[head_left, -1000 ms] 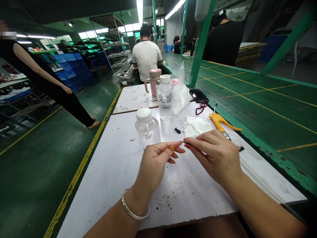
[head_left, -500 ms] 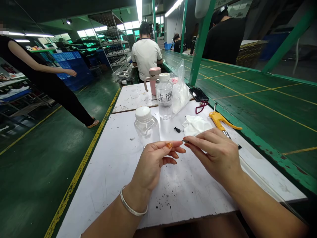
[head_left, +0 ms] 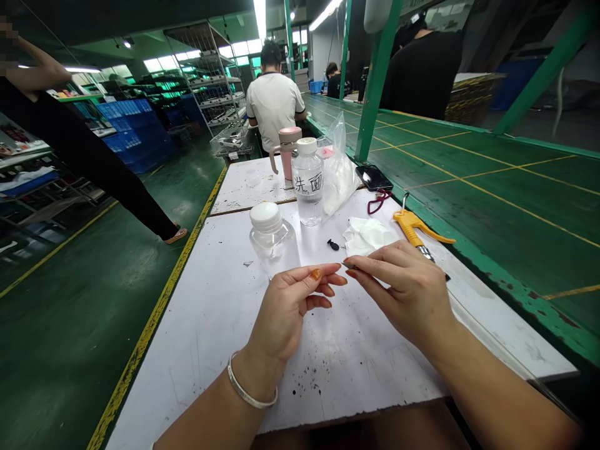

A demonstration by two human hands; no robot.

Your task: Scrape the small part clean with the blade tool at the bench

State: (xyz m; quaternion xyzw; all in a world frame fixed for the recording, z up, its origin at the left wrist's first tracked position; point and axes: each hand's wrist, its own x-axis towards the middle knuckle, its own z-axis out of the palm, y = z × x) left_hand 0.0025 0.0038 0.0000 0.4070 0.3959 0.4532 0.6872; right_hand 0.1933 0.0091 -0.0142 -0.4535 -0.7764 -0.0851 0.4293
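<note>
While the right hand (head_left: 412,281) pinches a small piece (head_left: 349,265) above the table (head_left: 210,325), toward its right edge, the left hand (head_left: 285,306) has thumb and forefinger close together, any hold unclear.

Tabletop (head_left: 206,312) room leftward (jar (head_left: 274,242) ahead)

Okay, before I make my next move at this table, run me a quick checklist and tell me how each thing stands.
1. Small thin piece pinched in the right hand's fingertips: ok.
2. Left hand touching that piece: cannot tell; its fingertips are very close.
3. Clear jar upright with its white lid on: ok.
4. Labelled bottle upright and capped: ok.
5. Tabletop clean below the hands: not ok, dark specks are scattered there.
</note>
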